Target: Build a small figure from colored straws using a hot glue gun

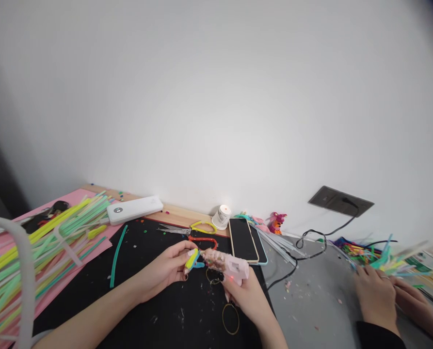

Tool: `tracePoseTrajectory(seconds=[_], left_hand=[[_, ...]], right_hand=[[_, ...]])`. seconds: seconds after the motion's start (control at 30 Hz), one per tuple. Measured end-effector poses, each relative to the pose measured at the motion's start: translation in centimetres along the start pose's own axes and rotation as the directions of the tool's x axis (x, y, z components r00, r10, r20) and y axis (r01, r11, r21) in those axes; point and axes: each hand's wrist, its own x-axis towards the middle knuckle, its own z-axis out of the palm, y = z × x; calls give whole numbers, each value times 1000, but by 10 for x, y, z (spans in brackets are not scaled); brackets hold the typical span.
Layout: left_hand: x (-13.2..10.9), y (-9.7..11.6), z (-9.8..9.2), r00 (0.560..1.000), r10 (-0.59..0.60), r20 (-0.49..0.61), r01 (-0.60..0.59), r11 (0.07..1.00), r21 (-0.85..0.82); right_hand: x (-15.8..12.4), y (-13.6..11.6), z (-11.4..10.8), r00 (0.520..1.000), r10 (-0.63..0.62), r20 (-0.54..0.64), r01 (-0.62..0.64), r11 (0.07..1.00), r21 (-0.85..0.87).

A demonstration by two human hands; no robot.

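The left hand (165, 269) pinches a small yellow-and-blue craft piece (190, 261) between thumb and fingers, held over the middle of the black mat (187, 315). The right hand (248, 296) is wrapped around a pink glue gun (238, 266) near the mat's right edge, its nozzle turned toward the piece; whether they touch cannot be told. Scissors (170, 229) lie at the mat's far edge, a phone (243, 240) at its far right corner. A green strip (118, 257) lies near the mat's left edge, beside a pile of pipe cleaners (74, 225). Past the right edge, a co-worker's hands (376, 295) are near colourful strips (383, 259).
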Motion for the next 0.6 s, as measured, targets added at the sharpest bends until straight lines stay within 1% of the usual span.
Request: tracePoseTrajectory(seconds=[0.1, 0.17, 0.3, 0.37, 0.43, 0.5, 0.6], left_hand=[[1, 0, -1, 1000, 6, 6, -6, 1000, -3], [1, -1, -2, 1000, 7, 17, -7, 1000, 0], [2, -2, -3, 1000, -2, 21, 2, 1000, 7], [1, -2, -2, 1000, -5, 19, 5, 1000, 7], [1, -1, -2, 1000, 0, 24, 0, 1000, 5], [1, -1, -1, 999, 4, 32, -4, 1000, 4], [1, -1, -3, 999, 6, 36, -6, 1000, 7]], right_hand=[[0, 1, 0, 998, 44, 46, -44, 999, -8], [0, 0, 0, 998, 41, 57, -41, 999, -4], [1, -4, 0, 1000, -18, 8, 17, 1000, 13], [1, -4, 0, 1000, -2, 9, 2, 1000, 5], [0, -2, 0, 999, 28, 46, -28, 1000, -5], [0, 0, 1, 998, 36, 58, -36, 999, -8], [1, 1, 1, 1000, 20, 8, -20, 1000, 0]])
